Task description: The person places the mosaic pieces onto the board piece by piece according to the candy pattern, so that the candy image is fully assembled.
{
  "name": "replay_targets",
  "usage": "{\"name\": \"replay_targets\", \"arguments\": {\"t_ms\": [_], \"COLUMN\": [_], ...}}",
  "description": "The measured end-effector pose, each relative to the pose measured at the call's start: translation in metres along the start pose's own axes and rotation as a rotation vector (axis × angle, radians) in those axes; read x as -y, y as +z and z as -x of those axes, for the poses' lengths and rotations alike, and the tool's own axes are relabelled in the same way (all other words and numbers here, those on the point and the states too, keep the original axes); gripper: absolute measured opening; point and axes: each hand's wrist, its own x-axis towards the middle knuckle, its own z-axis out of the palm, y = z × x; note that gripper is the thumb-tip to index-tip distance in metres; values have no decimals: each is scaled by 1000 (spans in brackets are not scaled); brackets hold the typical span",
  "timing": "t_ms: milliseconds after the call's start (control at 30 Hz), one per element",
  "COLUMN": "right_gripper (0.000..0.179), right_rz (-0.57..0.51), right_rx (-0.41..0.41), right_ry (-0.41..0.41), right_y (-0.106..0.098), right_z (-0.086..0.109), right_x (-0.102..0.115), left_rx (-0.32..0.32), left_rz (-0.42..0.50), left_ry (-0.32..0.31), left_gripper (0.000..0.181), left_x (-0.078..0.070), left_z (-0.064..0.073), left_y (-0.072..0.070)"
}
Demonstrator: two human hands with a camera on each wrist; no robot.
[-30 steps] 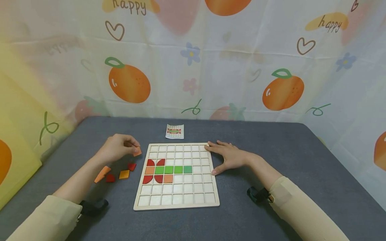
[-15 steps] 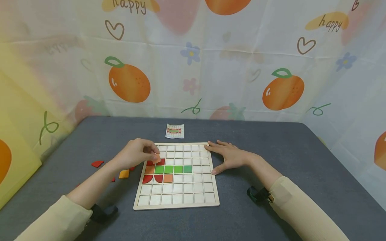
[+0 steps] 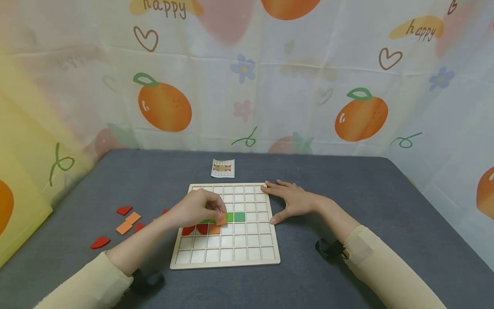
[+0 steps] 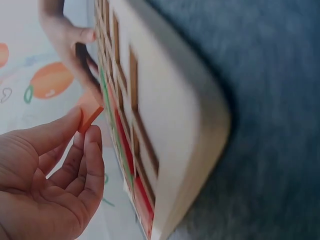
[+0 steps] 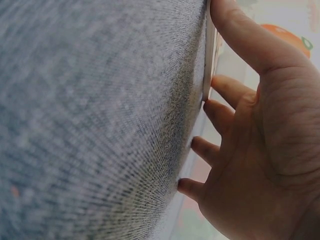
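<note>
In the head view my left hand [image 3: 200,207] is over the wooden grid board [image 3: 247,257], pinching an orange square tile [image 3: 221,219] between thumb and fingers. The left wrist view shows that orange tile [image 4: 90,111] held just off the board's surface. Green tiles [image 3: 239,216] lie in one row of the grid, with red quarter-round tiles [image 3: 188,231] and an orange tile [image 3: 214,229] in the row nearer me. The left hand hides part of the pattern. My right hand [image 3: 295,201] rests at the board's right edge, fingers spread; the right wrist view shows its fingers [image 5: 227,90] straight along that edge.
Loose red tiles [image 3: 100,242] and orange tiles [image 3: 124,227] lie on the dark table left of the board, some partly behind the left forearm. A small printed pattern card [image 3: 223,168] lies beyond the board. A patterned curtain [image 3: 247,86] hangs behind the table.
My left hand has carried the orange tile rightward from the table beside the board to over the green row. The right hand has stayed at the board's edge.
</note>
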Motion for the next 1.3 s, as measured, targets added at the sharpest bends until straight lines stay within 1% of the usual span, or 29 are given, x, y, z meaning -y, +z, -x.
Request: {"name": "replay_targets", "arguments": {"t_ms": [200, 367, 567, 767, 933, 1133, 1300], "right_gripper": [99, 99, 99, 99, 99, 99, 99], "right_rz": [4, 3, -1, 6, 5, 0, 4], "right_rx": [-2, 2, 5, 0, -5, -6, -9], "right_ry": [-1, 6, 10, 8, 8, 5, 2], "right_y": [1, 1, 0, 1, 1, 1, 1], "right_z": [-1, -1, -1, -1, -1, 0, 0], "right_x": [0, 0, 0, -1, -1, -1, -1], "left_rx": [21, 16, 3, 6, -2, -6, -12], "left_rz": [3, -3, -27, -63, -87, -97, -94], "left_ry": [-5, 1, 16, 39, 41, 55, 51], "left_gripper": [5, 6, 5, 4, 5, 6, 6], "left_x": [-4, -4, -6, -8, -8, -5, -6], "left_z": [-1, -2, -2, -2, -3, -4, -3], "left_y": [12, 19, 20, 20, 21, 23, 24]}}
